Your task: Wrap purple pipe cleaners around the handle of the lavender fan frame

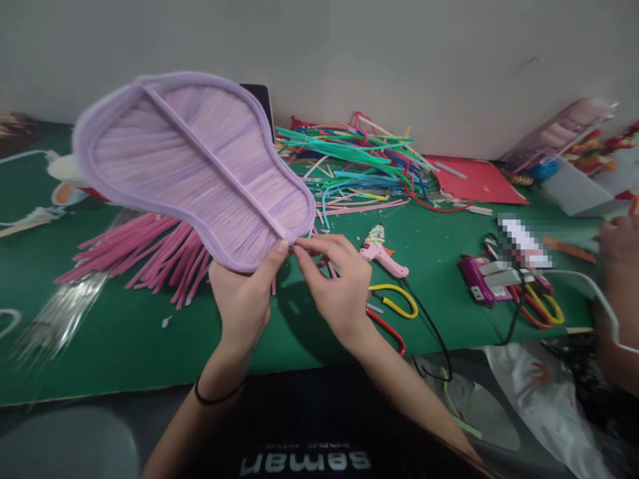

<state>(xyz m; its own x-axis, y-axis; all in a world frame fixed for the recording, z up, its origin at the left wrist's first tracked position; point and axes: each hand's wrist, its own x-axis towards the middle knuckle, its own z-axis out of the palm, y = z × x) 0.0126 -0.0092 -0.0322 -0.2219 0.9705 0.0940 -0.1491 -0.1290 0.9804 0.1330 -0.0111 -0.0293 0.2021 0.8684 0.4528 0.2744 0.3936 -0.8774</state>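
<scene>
- While it is held up off the green table (150, 362), the lilac panel (197, 169), peanut-shaped with a long middle rib, reaches between ten and eleven o'clock from the grip at its lower end.
- The left hand (242, 299) is clamped on that end, thumb on the facing side; its other fingers are largely hidden.
- The right hand (339, 286) pinches the rib's tip between thumb and forefinger, just beside the left thumb.
- Pink stems (144, 256) lie at nine o'clock, silvery strips (67, 319) beyond them.
- A pile of coloured stems (359, 156) is at one o'clock.
- The pink glue gun (385, 258) lies at three o'clock, a yellow handle (413, 301) at four.
- Far out at three o'clock is another person's hand (619, 243), partly cut off; its grip I cannot tell.
</scene>
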